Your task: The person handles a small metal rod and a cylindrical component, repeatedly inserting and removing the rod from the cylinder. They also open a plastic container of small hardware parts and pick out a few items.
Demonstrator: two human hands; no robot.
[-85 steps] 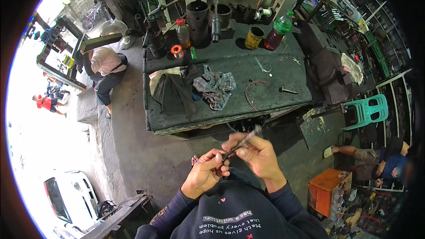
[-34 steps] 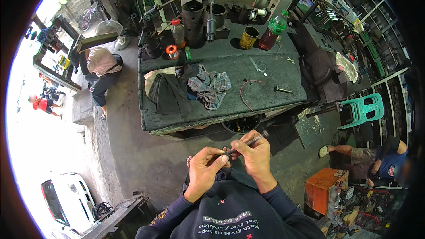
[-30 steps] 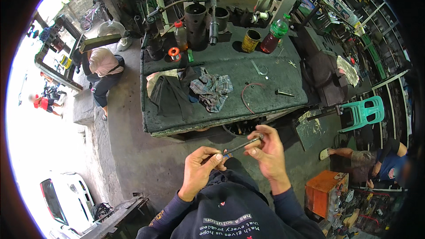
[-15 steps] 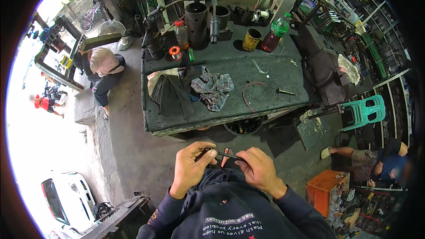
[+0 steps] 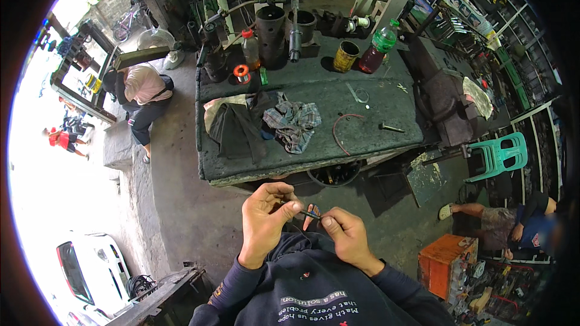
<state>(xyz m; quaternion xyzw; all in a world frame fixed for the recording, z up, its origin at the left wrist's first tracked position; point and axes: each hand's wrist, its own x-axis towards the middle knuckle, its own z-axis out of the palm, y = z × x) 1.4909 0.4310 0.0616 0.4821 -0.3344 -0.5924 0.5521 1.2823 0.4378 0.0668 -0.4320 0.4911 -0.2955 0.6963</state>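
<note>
Between my two hands, in front of my chest, runs a thin dark rod-like piece (image 5: 310, 214); whether it is a cable or a stiff rod, I cannot tell. My left hand (image 5: 263, 220) pinches one end of it between thumb and fingers. The other end is gripped by my right hand (image 5: 350, 236), thumb on top and fingers curled. A fine dark strand seems to hang near the left fingertips. Past my hands stands a dark workbench (image 5: 386, 99) bearing crumpled cloths (image 5: 293, 122), a thin red wire (image 5: 337, 133) and a bolt (image 5: 391, 127).
A red-capped bottle (image 5: 251, 51), a wire spool (image 5: 241, 73), a yellow can (image 5: 345, 57) and a green-capped bottle (image 5: 377, 48) line the bench's back. A vise (image 5: 450, 105) sits at its right end. Seated people are at left (image 5: 145, 90) and right (image 5: 528, 223), near a green stool (image 5: 498, 156).
My right hand has shifted slightly left and down along the thin dark piece, closer to my left hand. My left hand has moved slightly up and right.
</note>
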